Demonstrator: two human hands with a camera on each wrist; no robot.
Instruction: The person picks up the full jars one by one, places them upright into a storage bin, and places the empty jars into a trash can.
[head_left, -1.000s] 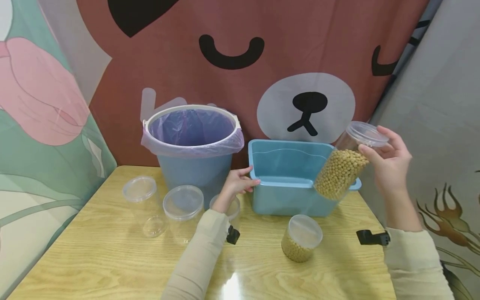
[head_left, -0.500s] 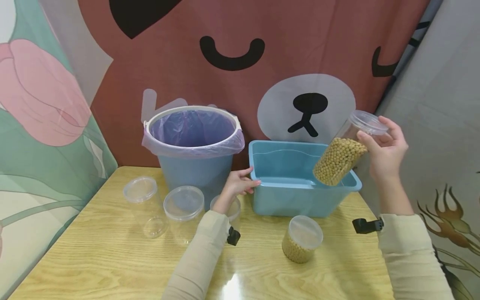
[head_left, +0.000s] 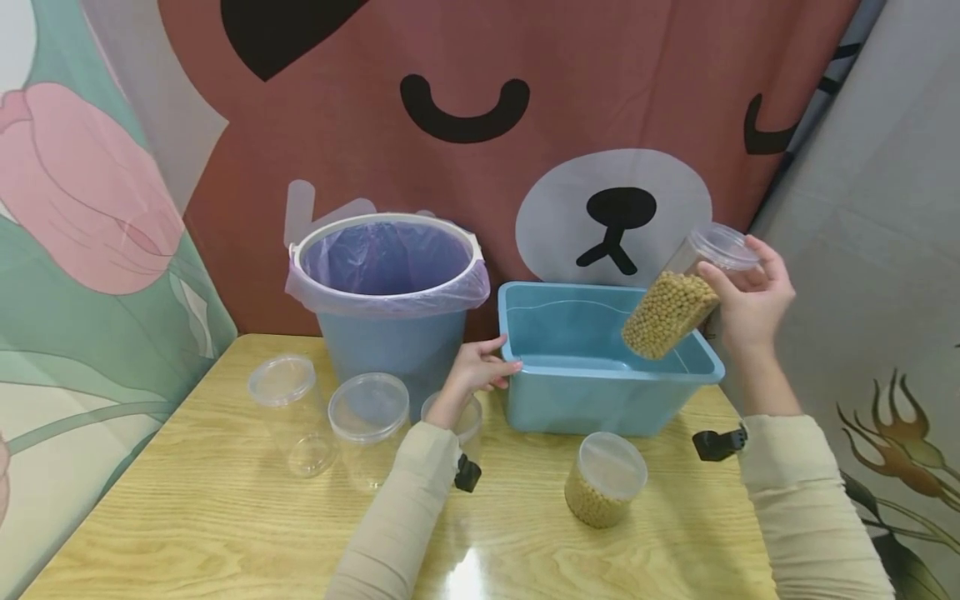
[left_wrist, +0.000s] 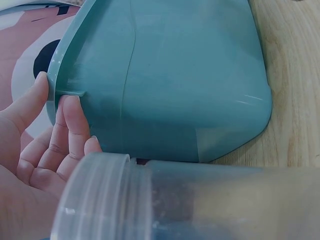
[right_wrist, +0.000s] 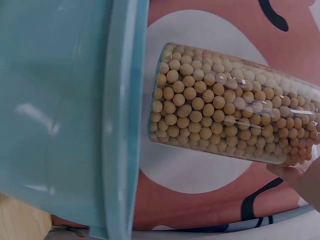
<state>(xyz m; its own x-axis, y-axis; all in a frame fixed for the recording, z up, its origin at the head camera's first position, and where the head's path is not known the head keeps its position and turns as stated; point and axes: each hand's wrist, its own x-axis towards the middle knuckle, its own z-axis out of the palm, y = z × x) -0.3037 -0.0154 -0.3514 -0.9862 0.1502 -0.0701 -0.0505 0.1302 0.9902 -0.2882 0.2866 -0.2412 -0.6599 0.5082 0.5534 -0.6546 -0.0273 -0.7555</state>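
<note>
The right hand [head_left: 756, 308] grips a tall jar [head_left: 666, 312] just below its lid [head_left: 724, 245], thumb on the near side and fingers round the other; the forearm [head_left: 795, 492] reaches up from the lower right. The jar is tilted, lid end up and rightward, base towards the blue tub [head_left: 585, 404]; how high it sits above the opening is hard to judge. Well filled with beans [right_wrist: 200, 105], it is probably bottom-heavy, stiff-walled and rather slippery, best held firmly round the middle. The left hand [head_left: 474, 371], stretched forward, pinches the tub's left rim between thumb and fingers. Farther out, a short jar [head_left: 604, 483], clear jars [head_left: 367, 429] and a lined bucket [head_left: 390, 342] stand on the counter [head_left: 225, 533]
</note>
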